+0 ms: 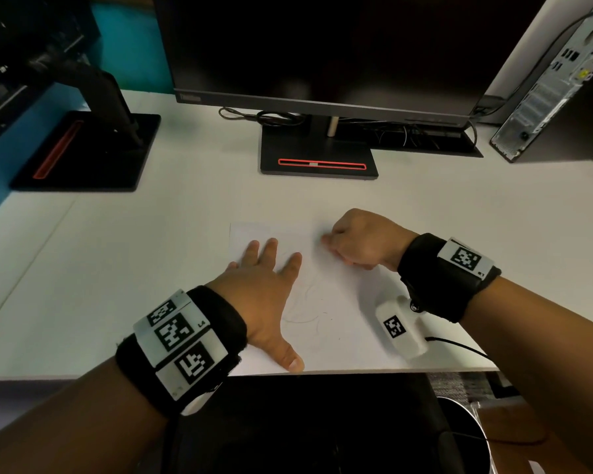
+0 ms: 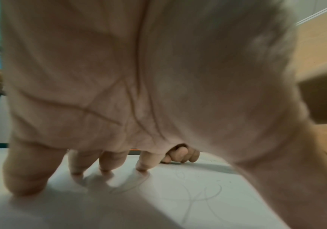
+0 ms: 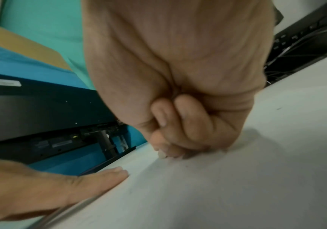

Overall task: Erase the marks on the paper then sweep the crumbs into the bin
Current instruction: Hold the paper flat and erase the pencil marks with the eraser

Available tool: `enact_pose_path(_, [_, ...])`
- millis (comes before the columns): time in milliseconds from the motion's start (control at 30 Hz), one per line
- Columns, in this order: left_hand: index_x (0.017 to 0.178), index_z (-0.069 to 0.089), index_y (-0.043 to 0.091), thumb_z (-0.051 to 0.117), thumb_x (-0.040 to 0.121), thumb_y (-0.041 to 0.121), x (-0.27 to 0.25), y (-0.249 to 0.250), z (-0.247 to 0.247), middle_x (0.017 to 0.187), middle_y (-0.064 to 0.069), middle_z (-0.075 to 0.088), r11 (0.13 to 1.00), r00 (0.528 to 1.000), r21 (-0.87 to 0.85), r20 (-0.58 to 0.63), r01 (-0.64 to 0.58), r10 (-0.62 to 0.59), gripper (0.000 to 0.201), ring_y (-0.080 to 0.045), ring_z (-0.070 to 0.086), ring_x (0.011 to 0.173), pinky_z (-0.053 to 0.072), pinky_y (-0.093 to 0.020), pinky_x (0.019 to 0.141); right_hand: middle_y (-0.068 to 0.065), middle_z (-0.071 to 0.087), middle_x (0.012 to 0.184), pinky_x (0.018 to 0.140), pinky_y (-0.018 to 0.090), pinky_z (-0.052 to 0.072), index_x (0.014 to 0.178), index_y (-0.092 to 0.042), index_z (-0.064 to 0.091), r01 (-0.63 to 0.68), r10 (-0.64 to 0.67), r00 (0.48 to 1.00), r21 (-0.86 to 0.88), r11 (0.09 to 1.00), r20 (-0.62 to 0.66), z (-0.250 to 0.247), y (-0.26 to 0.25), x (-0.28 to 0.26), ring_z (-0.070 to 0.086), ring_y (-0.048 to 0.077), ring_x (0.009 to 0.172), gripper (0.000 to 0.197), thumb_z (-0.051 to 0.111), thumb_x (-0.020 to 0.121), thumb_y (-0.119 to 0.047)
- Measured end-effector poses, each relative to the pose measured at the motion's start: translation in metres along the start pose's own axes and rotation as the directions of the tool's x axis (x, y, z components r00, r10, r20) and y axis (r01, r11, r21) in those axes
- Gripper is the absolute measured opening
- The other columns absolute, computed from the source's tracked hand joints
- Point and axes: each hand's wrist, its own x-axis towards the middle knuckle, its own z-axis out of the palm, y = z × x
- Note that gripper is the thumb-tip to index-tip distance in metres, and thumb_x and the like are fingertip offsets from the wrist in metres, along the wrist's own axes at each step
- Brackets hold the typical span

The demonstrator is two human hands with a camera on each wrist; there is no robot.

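Observation:
A white sheet of paper [image 1: 339,302] lies on the white desk near its front edge, with faint pencil scribbles [image 1: 305,313] across its middle. My left hand [image 1: 267,285] rests flat on the paper's left side, fingers spread and straight; the fingertips [image 2: 141,168] press down beside the scribbles [image 2: 198,196]. At the paper's far right part, my right hand [image 1: 353,241] is curled into a fist with its fingertips on the sheet. In the right wrist view the right hand [image 3: 170,148] pinches a small pale eraser [image 3: 161,155], mostly hidden by the fingers.
A bin [image 1: 480,426] stands below the desk's front edge at lower right. A monitor [image 1: 322,46] on a black base [image 1: 319,162] is straight ahead, a second stand [image 1: 89,152] at left, a computer tower [image 1: 555,90] and cables [image 1: 425,131] at right.

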Motion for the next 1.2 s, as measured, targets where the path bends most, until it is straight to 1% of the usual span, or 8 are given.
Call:
enact_pose_path(133, [0.155, -0.028, 0.025, 0.082, 0.059, 0.073, -0.001, -0.001, 0.001, 0.159, -0.012, -0.038, 1.0, 1.0, -0.003, -0.005, -0.004, 0.004, 0.153, -0.036, -0.03, 0.148, 0.005, -0.054, 0.122, 0.008, 0.048, 0.059, 0.045, 0.022, 0.034, 0.064, -0.01, 0.057, 0.021, -0.026, 0.987, 0.035, 0.999, 0.16, 0.005, -0.005, -0.005, 0.037, 0.022, 0.049, 0.041, 0.056, 0.1, -0.03])
enact_pose_path(267, [0.155, -0.028, 0.026, 0.082, 0.058, 0.073, -0.001, -0.002, 0.002, 0.16, -0.011, -0.037, 1.0, 1.0, -0.012, -0.013, -0.01, 0.01, 0.154, -0.035, -0.03, 0.148, 0.004, -0.054, 0.122, 0.011, 0.053, 0.061, 0.047, 0.022, 0.039, 0.069, -0.007, 0.061, -0.002, 0.002, 1.0, -0.006, 1.0, -0.001, -0.001, -0.003, 0.001, 0.044, 0.023, 0.049, 0.042, 0.053, 0.102, -0.031])
enact_pose_path(400, [0.155, -0.027, 0.025, 0.082, 0.059, 0.073, -0.001, -0.002, 0.003, 0.16, -0.012, -0.037, 1.0, 1.0, -0.017, -0.024, -0.014, 0.014, 0.154, -0.035, -0.031, 0.148, 0.003, -0.054, 0.122, 0.011, 0.049, 0.062, 0.043, 0.021, 0.035, 0.069, -0.008, 0.059, 0.033, -0.037, 0.985, 0.027, 0.999, 0.169, 0.005, -0.007, -0.004, 0.038, 0.021, 0.047, 0.04, 0.055, 0.101, -0.031])
enact_pose_path(533, [0.155, -0.027, 0.025, 0.081, 0.058, 0.074, -0.001, -0.002, 0.003, 0.16, -0.011, -0.037, 1.0, 0.999, -0.012, -0.028, -0.015, 0.015, 0.153, -0.035, -0.03, 0.148, 0.004, -0.054, 0.122, 0.011, 0.053, 0.063, 0.049, 0.025, 0.04, 0.069, -0.008, 0.061, -0.002, 0.002, 1.0, 0.007, 1.0, 0.01, -0.002, -0.005, 0.006, 0.045, 0.024, 0.052, 0.041, 0.055, 0.102, -0.032])
enact_pose_path(667, [0.155, -0.027, 0.025, 0.081, 0.058, 0.075, -0.002, -0.003, 0.004, 0.16, -0.012, -0.036, 1.0, 0.999, -0.011, -0.029, -0.017, 0.017, 0.154, -0.036, -0.029, 0.148, 0.005, -0.054, 0.122, 0.008, 0.05, 0.059, 0.045, 0.023, 0.035, 0.067, -0.008, 0.06, 0.032, -0.035, 0.982, 0.018, 0.999, 0.186, 0.003, -0.009, 0.001, 0.039, 0.021, 0.048, 0.04, 0.057, 0.1, -0.03])
enact_pose_path(800, [0.155, -0.028, 0.025, 0.081, 0.06, 0.073, -0.002, -0.002, 0.002, 0.16, -0.011, -0.037, 1.0, 1.0, -0.005, -0.019, -0.013, 0.013, 0.153, -0.036, -0.029, 0.148, 0.004, -0.054, 0.123, 0.01, 0.054, 0.061, 0.051, 0.025, 0.04, 0.069, -0.007, 0.062, 0.003, -0.003, 1.0, -0.003, 1.0, -0.004, -0.003, -0.005, 0.009, 0.047, 0.024, 0.051, 0.042, 0.054, 0.102, -0.032])
enact_pose_path(1100, [0.155, -0.027, 0.025, 0.081, 0.06, 0.074, -0.001, -0.002, 0.001, 0.16, -0.012, -0.036, 1.0, 1.0, 0.0, -0.016, -0.017, 0.017, 0.152, -0.036, -0.028, 0.149, 0.004, -0.054, 0.123, 0.008, 0.055, 0.057, 0.051, 0.023, 0.042, 0.065, -0.008, 0.06, 0.021, -0.021, 0.999, -0.024, 0.999, -0.024, -0.001, -0.008, 0.013, 0.048, 0.022, 0.048, 0.043, 0.052, 0.101, -0.029])
enact_pose_path(1200, [0.155, -0.027, 0.025, 0.081, 0.06, 0.074, -0.002, -0.003, 0.002, 0.16, -0.012, -0.036, 1.0, 1.0, -0.007, -0.016, -0.016, 0.016, 0.152, -0.036, -0.028, 0.149, 0.004, -0.054, 0.122, 0.005, 0.05, 0.055, 0.045, 0.021, 0.038, 0.061, -0.01, 0.057, 0.034, -0.035, 0.993, 0.005, 0.999, 0.112, 0.001, -0.013, 0.011, 0.041, 0.019, 0.045, 0.045, 0.055, 0.102, -0.03])
